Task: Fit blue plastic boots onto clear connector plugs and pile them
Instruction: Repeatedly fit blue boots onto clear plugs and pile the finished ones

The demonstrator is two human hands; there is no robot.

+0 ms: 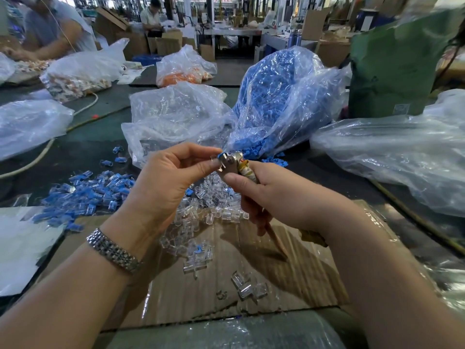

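Room: my hands work above a cardboard sheet (289, 268) that has bare space toward me; bags crowd the far side.
Left edge: the pile of finished blue-booted plugs (85, 197) lies on the table just past the cardboard's left side.
Middle: loose clear plugs (201, 212) are scattered under and between my hands.
Far side: a bag of blue boots (281, 96) spills at its mouth, just beyond my fingertips.
Left hand (166, 182): I pinch a blue boot (222, 155) between thumb and fingers.
Right hand (271, 197): my fingers are curled round a metal tool (232, 163), its head touching the boot.
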